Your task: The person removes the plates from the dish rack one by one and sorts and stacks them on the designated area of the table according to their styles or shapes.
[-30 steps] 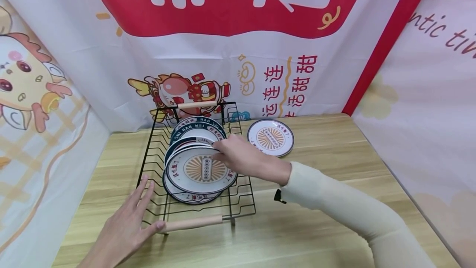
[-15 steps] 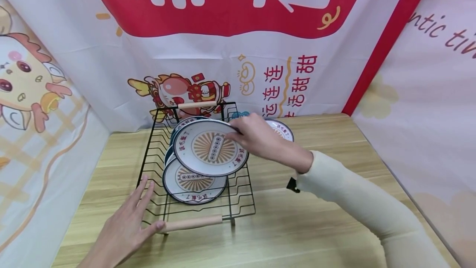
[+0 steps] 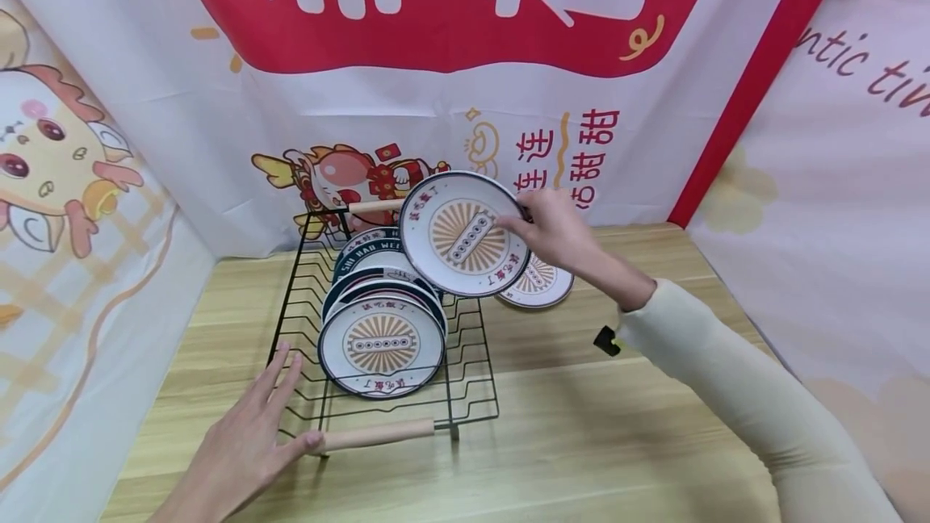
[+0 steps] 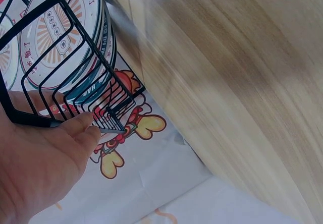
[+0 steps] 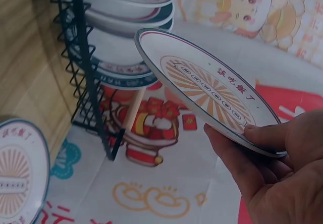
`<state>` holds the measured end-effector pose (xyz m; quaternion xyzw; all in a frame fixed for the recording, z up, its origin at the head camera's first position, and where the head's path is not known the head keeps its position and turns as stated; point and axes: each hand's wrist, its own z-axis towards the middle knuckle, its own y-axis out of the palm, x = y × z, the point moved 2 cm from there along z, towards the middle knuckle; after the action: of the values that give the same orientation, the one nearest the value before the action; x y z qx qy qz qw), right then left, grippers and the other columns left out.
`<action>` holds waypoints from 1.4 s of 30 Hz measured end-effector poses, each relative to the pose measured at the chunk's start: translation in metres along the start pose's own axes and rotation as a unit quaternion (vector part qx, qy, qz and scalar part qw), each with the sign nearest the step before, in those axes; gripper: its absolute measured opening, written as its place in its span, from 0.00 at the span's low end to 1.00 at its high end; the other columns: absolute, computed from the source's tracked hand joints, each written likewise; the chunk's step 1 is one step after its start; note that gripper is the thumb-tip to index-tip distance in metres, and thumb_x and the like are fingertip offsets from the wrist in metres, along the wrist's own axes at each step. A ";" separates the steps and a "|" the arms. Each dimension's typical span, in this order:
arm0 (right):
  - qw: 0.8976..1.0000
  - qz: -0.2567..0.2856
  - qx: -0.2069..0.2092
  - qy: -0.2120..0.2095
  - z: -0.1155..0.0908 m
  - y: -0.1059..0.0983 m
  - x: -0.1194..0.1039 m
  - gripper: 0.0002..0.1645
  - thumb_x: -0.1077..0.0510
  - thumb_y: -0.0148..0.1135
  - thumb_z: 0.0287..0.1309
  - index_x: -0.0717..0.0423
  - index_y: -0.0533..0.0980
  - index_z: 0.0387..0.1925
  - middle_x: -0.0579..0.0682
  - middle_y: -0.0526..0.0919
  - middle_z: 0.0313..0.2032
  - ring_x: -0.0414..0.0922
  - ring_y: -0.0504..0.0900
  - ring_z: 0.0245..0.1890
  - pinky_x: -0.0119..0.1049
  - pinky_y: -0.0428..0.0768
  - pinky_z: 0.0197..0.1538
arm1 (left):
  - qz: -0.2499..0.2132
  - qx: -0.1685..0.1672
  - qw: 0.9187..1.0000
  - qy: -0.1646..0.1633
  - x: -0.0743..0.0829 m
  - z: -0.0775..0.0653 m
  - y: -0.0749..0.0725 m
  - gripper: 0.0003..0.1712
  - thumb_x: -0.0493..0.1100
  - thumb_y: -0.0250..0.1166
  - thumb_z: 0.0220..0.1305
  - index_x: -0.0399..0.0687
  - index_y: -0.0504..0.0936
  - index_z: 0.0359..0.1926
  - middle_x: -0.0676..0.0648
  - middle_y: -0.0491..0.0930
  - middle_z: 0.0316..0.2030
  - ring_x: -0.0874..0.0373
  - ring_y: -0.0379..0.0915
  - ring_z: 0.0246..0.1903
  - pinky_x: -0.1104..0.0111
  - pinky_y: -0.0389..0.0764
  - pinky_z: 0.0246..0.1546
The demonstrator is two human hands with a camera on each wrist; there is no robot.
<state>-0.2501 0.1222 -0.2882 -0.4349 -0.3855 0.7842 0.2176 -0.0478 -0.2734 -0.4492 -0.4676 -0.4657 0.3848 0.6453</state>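
Observation:
My right hand [image 3: 555, 224] pinches a round white plate [image 3: 465, 234] at its right edge, raised above the rack's right side. The plate has a dark rim, an orange sunburst and red characters. In the right wrist view, the thumb [image 5: 267, 135] lies on its printed face and fingers are beneath. My left hand [image 3: 243, 434] rests at the front left corner of a black wire dish rack [image 3: 472, 378], fingers extended along its side and thumb touching the wooden handle [image 3: 381, 434]. Several plates stand in the rack, a white sunburst plate [image 3: 381, 345] foremost.
A matching white plate [image 3: 539, 285] lies on the wooden table [image 3: 617, 434] right of the rack, partly hidden by the raised plate. A printed cloth backdrop [image 3: 407, 95] hangs directly behind the rack, and further printed cloth [image 3: 821, 208] lines the right side.
My right hand has lifted the plate out of the rack and carried it up and to the right, uncovering the plate at the front. The left hand has stayed in place.

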 end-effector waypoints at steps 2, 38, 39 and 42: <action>1.000 0.003 0.008 0.018 0.001 -0.003 0.010 0.13 0.57 0.72 0.68 0.62 0.84 0.30 0.50 0.80 0.17 0.40 0.69 0.14 0.29 0.64 0.18 | 0.000 0.000 1.000 0.001 0.000 0.000 0.000 0.65 0.69 0.69 0.65 0.47 0.42 0.86 0.42 0.36 0.86 0.25 0.59 0.73 0.28 0.81 0.45; 0.978 0.002 0.006 0.207 -0.002 0.014 0.141 0.18 0.58 0.66 0.71 0.71 0.83 0.50 0.61 0.86 0.31 0.45 0.77 0.22 0.32 0.75 0.23 | -0.015 -0.024 0.999 -0.026 0.003 0.006 -0.004 0.59 0.67 0.63 0.72 0.45 0.43 0.86 0.47 0.30 0.86 0.26 0.55 0.76 0.27 0.80 0.46; 0.978 0.000 0.007 0.210 -0.003 0.014 0.144 0.17 0.58 0.66 0.71 0.71 0.84 0.49 0.61 0.86 0.31 0.46 0.77 0.23 0.32 0.76 0.24 | -0.014 -0.022 0.999 -0.026 0.003 0.006 -0.004 0.58 0.67 0.63 0.72 0.45 0.43 0.86 0.47 0.30 0.86 0.27 0.55 0.76 0.27 0.80 0.46; 0.976 -0.004 0.008 0.218 -0.004 0.015 0.152 0.17 0.57 0.66 0.71 0.71 0.84 0.46 0.61 0.85 0.30 0.46 0.78 0.23 0.32 0.77 0.25 | -0.011 -0.019 0.999 -0.024 0.003 0.008 -0.004 0.57 0.66 0.62 0.73 0.44 0.44 0.86 0.46 0.31 0.86 0.27 0.55 0.76 0.28 0.80 0.48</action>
<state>-0.3266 0.2178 -0.3798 -0.5921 -0.3244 0.6727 0.3029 -0.0544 -0.2702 -0.4433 -0.4652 -0.4938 0.3794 0.6291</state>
